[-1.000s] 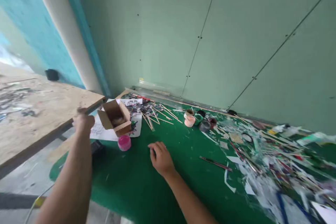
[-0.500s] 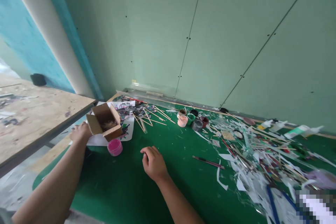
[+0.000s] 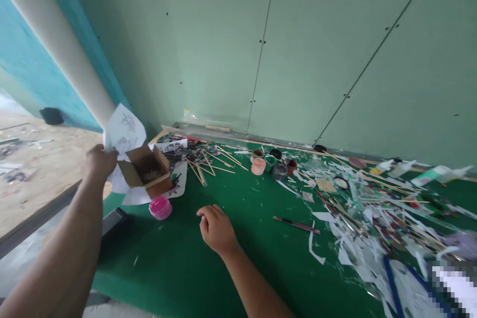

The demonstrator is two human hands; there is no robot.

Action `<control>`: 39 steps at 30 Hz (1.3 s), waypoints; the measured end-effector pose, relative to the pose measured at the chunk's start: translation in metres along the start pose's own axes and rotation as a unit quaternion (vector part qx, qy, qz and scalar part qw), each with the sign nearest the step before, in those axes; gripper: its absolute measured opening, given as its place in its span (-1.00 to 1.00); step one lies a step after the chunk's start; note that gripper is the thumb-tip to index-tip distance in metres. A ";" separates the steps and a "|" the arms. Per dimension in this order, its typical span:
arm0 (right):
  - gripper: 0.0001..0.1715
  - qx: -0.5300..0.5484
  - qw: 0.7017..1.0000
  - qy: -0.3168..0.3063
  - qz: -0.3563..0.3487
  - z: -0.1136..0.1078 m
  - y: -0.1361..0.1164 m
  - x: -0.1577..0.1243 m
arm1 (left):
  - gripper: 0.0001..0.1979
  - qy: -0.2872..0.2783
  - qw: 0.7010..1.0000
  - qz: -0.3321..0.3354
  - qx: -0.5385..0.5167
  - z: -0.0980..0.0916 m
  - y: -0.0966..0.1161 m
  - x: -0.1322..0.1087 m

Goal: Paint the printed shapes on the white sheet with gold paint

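My left hand (image 3: 99, 163) is closed on a white printed sheet of paper (image 3: 124, 133), lifted off the table beside an open cardboard box (image 3: 147, 171). A second printed sheet (image 3: 179, 179) lies under the box. A pink paint pot (image 3: 160, 207) stands just in front of the box. My right hand (image 3: 215, 227) rests on the green table top (image 3: 261, 238) with its fingers curled under; I cannot make out anything in it.
Wooden sticks (image 3: 208, 161) lie behind the box. A cluster of small paint pots (image 3: 271, 164) stands mid-table, a brush (image 3: 296, 224) lies to the right of my right hand, and paper scraps (image 3: 372, 228) cover the right side. A plywood table (image 3: 33, 174) stands at the left.
My left hand went down to the sheets beside the box, closed on one and raised it. My right hand stayed put. The view swung left.
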State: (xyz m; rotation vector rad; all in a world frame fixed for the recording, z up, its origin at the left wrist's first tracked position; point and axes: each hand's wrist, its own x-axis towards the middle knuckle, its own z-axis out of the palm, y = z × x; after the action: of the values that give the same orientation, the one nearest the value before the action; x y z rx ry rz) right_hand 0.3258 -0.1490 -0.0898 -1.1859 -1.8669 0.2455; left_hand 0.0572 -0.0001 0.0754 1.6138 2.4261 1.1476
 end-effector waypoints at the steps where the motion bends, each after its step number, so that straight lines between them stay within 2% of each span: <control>1: -0.70 0.003 1.000 0.002 -0.001 -0.001 0.000 0.000 | -0.75 0.008 0.999 -0.027 0.023 -0.012 0.012 -0.001; 4: -0.69 0.017 1.000 0.006 0.001 -0.002 0.000 0.001 | -0.81 0.108 0.994 -0.007 0.003 -0.044 0.052 -0.013; 6: -0.71 0.039 0.999 0.020 0.010 -0.003 0.000 0.003 | -0.81 0.150 0.986 0.061 -0.039 -0.056 0.075 -0.033; 8: -0.76 0.089 0.994 0.048 0.040 -0.004 -0.001 0.007 | -0.76 0.138 0.976 0.103 -0.131 -0.059 0.095 -0.062; 9: -0.78 0.133 0.986 0.071 0.070 -0.005 0.000 0.009 | -0.73 0.097 0.963 0.120 -0.221 -0.057 0.103 -0.079; 10: -0.76 0.193 0.970 0.097 0.110 -0.009 0.000 0.010 | -0.69 0.029 0.936 0.125 -0.329 -0.054 0.110 -0.098; 11: -0.69 0.265 0.944 0.124 0.155 -0.014 0.001 0.011 | -0.64 -0.057 0.903 0.126 -0.407 -0.050 0.115 -0.118; 12: -0.59 0.350 0.902 0.153 0.204 -0.022 0.002 0.011 | -0.61 -0.134 0.871 0.116 -0.457 -0.045 0.118 -0.138; 14: -0.39 0.519 0.805 0.133 0.255 -0.047 0.004 0.005 | -0.59 -0.227 0.834 0.082 -0.497 -0.033 0.119 -0.175; 15: -0.27 0.576 0.769 0.090 0.261 -0.064 0.004 0.000 | -0.58 -0.264 0.820 0.059 -0.504 -0.025 0.116 -0.192; 16: -0.15 0.600 0.750 0.075 0.267 -0.081 0.005 -0.007 | -0.57 -0.301 0.810 0.034 -0.502 -0.017 0.112 -0.206; 17: -0.07 0.602 0.746 0.075 0.274 -0.099 0.005 -0.015 | -0.55 -0.344 0.801 0.009 -0.490 -0.008 0.106 -0.219; 19: -0.15 0.560 0.768 0.087 0.298 -0.131 0.004 -0.030 | -0.51 -0.370 0.804 -0.044 -0.463 0.009 0.094 -0.241; 21: -0.27 0.467 0.806 0.116 0.345 -0.152 0.005 -0.042 | -0.50 -0.375 0.812 -0.084 -0.440 0.023 0.082 -0.259; 23: -0.35 0.352 0.841 0.161 0.379 -0.162 0.010 -0.051 | -0.49 -0.408 0.806 -0.101 -0.416 0.032 0.069 -0.273; 25: -0.48 0.224 0.881 0.159 0.386 -0.161 0.018 -0.059 | -0.43 -0.450 0.804 -0.094 -0.377 0.036 0.053 -0.284; 26: -0.52 0.159 0.897 0.133 0.390 -0.159 0.024 -0.064 | -0.39 -0.451 0.821 -0.073 -0.342 0.037 0.044 -0.288; 27: -0.54 0.092 0.907 0.104 0.399 -0.155 0.029 -0.069 | -0.35 -0.428 0.854 -0.034 -0.295 0.036 0.035 -0.291; 28: -0.57 0.030 0.907 0.080 0.412 -0.152 0.033 -0.074 | -0.32 -0.380 0.897 0.026 -0.226 0.036 0.027 -0.292; 29: -0.59 -0.024 0.907 0.060 0.417 -0.148 0.037 -0.079 | -0.36 -0.325 0.926 0.111 -0.158 0.035 0.020 -0.292; 30: -0.59 -0.063 0.909 0.038 0.411 -0.145 0.039 -0.082 | -0.46 -0.285 0.933 0.195 -0.099 0.035 0.014 -0.291; 31: -0.60 -0.093 0.909 0.019 0.407 -0.142 0.040 -0.084 | -0.59 -0.272 0.920 0.276 -0.058 0.035 0.011 -0.289; 32: -0.61 -0.111 0.907 -0.003 0.407 -0.140 0.040 -0.085 | -0.67 -0.281 0.894 0.346 -0.038 0.036 0.010 -0.286; 34: -0.62 -0.136 0.910 -0.023 0.391 -0.137 0.040 -0.084 | -0.69 -0.329 0.832 0.446 -0.026 0.040 0.011 -0.281; 36: -0.64 -0.158 0.919 -0.016 0.362 -0.139 0.041 -0.081 | -0.66 -0.365 0.793 0.487 -0.020 0.046 0.014 -0.277; 39: -0.64 -0.256 0.915 0.026 0.312 -0.150 0.050 -0.082 | -0.68 -0.365 0.792 0.489 -0.018 0.054 0.013 -0.276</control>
State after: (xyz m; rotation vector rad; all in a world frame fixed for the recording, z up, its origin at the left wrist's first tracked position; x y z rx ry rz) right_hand 0.4843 -0.2303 -0.0772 -2.1223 -1.4890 0.0644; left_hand 0.2177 -0.1881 -0.0585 2.6944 1.0352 0.3490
